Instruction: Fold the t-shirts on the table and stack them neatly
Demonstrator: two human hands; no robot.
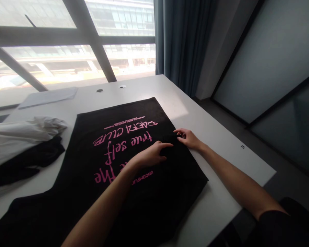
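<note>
A black T-shirt [134, 109] with pink lettering lies spread out on the white table [242, 161], its print upside down from where I look. My right hand [187, 138] is at the shirt's right-hand edge, thumb and fingers closed on a small raised fold of the black cloth. Over the lettering reaches my left hand [154, 152], its forefinger stretched toward that fold and its thumb apart below. Between the two hands the dark cloth is hard to make out. My left forearm covers part of the print.
At the left lies a heap of pale cloth [23, 137] beside crumpled black cloth [36, 156]. A pale flat sheet [48, 97] rests near the window. Two round desk fittings [99, 91] sit at the far edge. A blue curtain [182, 44] hangs beyond the table's corner.
</note>
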